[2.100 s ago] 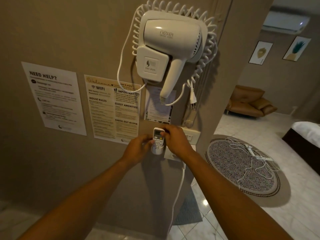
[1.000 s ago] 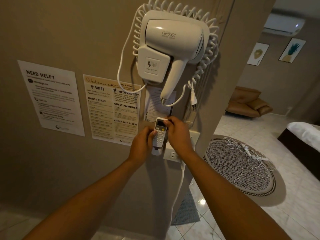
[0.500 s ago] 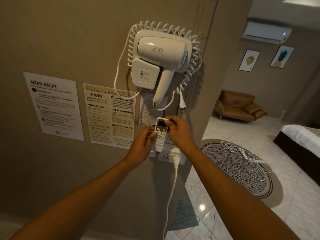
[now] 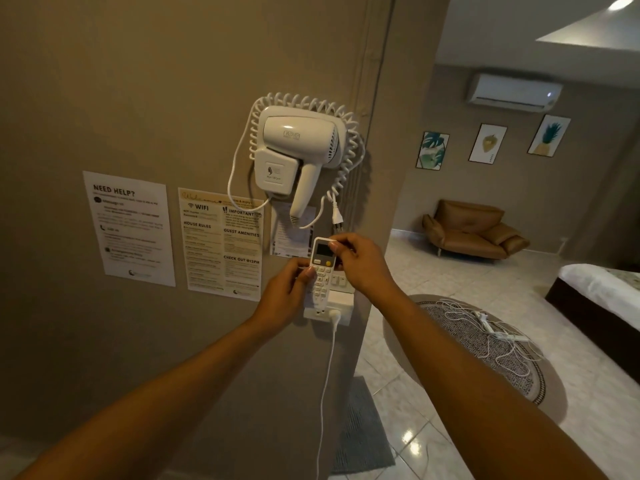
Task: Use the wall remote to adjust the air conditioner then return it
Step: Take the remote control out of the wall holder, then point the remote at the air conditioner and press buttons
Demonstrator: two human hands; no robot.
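Observation:
A white remote (image 4: 322, 271) with a small dark screen and a yellow button stands upright in front of the wall, held in both hands. My left hand (image 4: 287, 296) grips its lower left side, thumb on the buttons. My right hand (image 4: 360, 263) pinches its top right corner by the screen. The white air conditioner (image 4: 512, 92) hangs high on the far wall at the upper right, a small light showing on it. The remote's wall holder is hidden behind the remote and my hands.
A white hair dryer (image 4: 298, 150) with a coiled cord hangs just above the remote. A wall socket (image 4: 327, 313) with a plugged white cable sits below. Paper notices (image 4: 221, 244) cover the wall to the left. A round rug (image 4: 485, 344) with tangled white cables, a brown armchair (image 4: 471, 230) and a bed (image 4: 602, 296) lie to the right.
The remote has come up out of its wall holder and now sits higher in both hands. My view has swung up and right, bringing the air conditioner further into the picture.

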